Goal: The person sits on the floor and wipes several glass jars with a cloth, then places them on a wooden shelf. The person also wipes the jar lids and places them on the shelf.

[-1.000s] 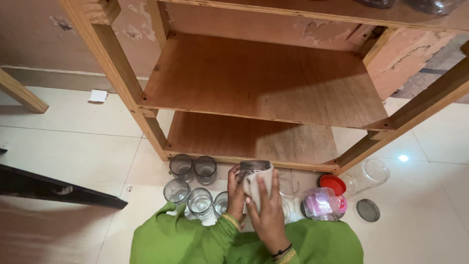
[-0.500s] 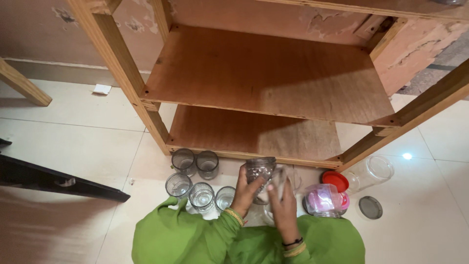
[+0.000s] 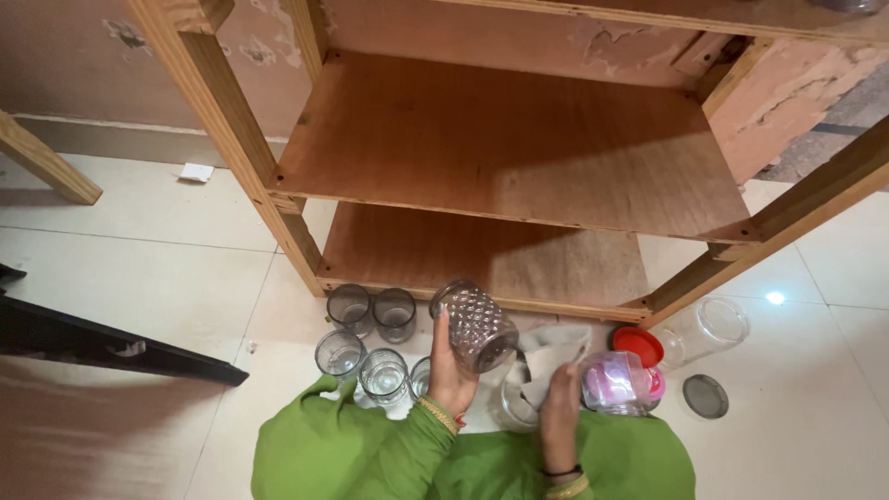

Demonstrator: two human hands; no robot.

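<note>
Just below frame centre, the left hand [image 3: 447, 370] has its grip clamped around a patterned glass jar [image 3: 476, 325], long axis tilted toward upper left, while the right hand [image 3: 560, 407] pinches a pale cloth [image 3: 546, 356] lower right.

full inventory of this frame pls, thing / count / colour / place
wooden shelf unit: 1, brown, top centre, two bare boards in view
patterned glass jar: 1, clear, tilted, in the left hand
drinking glasses: 5, clear, floor left of the jar
cloth: 1, beige, at the right hand
pink-filled jar: 1, clear, floor right
red lid: 1, behind the pink-filled jar
big jar: 1, clear, on its side, far right
grey lid: 1, floor, far right
paper scrap: 1, white, floor upper left
dark board: 1, left edge
left hand: holds the jar
right hand: on the cloth
</note>
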